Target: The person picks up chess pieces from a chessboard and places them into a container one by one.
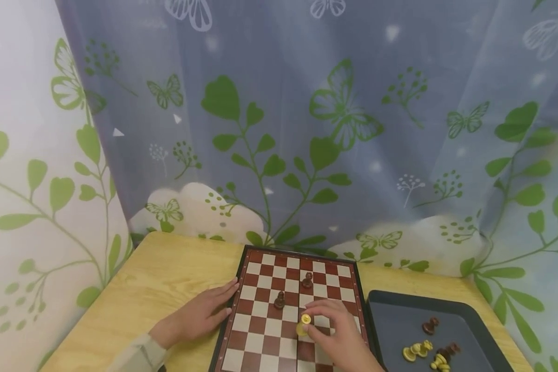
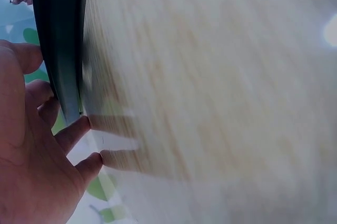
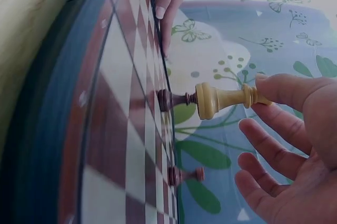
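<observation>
My right hand (image 1: 336,330) has its thumb and forefinger pinched together on the narrow top end of a glossy yellow-gold turned chess piece (image 3: 221,99), the other fingers spread free of it. The piece is over the near middle of a brown-and-cream checkered chessboard with a dark rim (image 1: 268,326), its wide round base toward the squares and apparently off them. I judge it light, stiff and a little slippery on its polished sides, hardly fragile except perhaps at the finer tip; the slim part under the head seems the best place to take hold, leaving the base free. My left hand (image 1: 203,316) grips nothing: its fingers lie apart, thumb and fingertips touching the board's left edge, by the pale yellow wood-grain worktop (image 1: 186,258). Counting, I have one gold piece in my fingers and two dark reddish-brown turned pieces standing on the board, one near the middle (image 1: 279,300) and one farther off (image 1: 307,280). To the right, in a shallow dark grey tray (image 1: 381,315), I make out five lying pieces: two dark brown ones (image 1: 430,325) and three yellow-gold ones (image 1: 440,363), though the bunched ones overlap, so that count is less sure.
</observation>
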Tool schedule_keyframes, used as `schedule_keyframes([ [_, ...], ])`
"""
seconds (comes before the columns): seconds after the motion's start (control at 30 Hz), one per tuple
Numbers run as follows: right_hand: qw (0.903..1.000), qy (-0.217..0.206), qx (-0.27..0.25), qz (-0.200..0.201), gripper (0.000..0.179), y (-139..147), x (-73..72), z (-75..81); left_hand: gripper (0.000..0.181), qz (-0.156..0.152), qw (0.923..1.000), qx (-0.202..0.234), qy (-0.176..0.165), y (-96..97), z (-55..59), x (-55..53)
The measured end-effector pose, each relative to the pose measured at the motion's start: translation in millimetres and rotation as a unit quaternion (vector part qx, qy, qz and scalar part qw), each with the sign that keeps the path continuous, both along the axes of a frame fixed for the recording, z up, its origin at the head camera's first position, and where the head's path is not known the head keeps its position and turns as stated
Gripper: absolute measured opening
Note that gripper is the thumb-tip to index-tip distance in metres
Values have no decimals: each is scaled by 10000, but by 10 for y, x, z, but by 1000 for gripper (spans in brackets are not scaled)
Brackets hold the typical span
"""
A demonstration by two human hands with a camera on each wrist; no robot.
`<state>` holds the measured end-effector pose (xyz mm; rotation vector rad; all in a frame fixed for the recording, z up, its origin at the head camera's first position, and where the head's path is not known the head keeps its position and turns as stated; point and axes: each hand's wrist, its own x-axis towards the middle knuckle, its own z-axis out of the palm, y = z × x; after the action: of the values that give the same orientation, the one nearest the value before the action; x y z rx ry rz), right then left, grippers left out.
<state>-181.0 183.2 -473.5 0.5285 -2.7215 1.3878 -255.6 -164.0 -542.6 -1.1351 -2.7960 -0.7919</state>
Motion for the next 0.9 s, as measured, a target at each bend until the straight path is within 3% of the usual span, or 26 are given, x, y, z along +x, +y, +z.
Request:
schedule_keyframes([
  [0.1, 9998, -51, 61, -159, 18, 97, 69, 4, 58, 6, 10000, -25, -90, 15, 20, -5],
  [0.33, 9966, 384, 547, -475, 16, 329, 213, -89, 58, 35, 9999, -61, -84, 6, 41, -8],
  [0.63, 9874, -289, 712, -1386, 16, 658, 343, -151, 58, 19, 9999, -75, 109, -34, 29, -16],
  [0.77, 9848, -91, 777, -1551, 16, 773, 377, -156, 58, 82, 9999, -97, -11, -41, 15, -15],
  [0.9, 9798, 433, 885, -1739, 16, 872, 410, -158, 59, 92, 9998, -158, -107, -22, -6, -19],
])
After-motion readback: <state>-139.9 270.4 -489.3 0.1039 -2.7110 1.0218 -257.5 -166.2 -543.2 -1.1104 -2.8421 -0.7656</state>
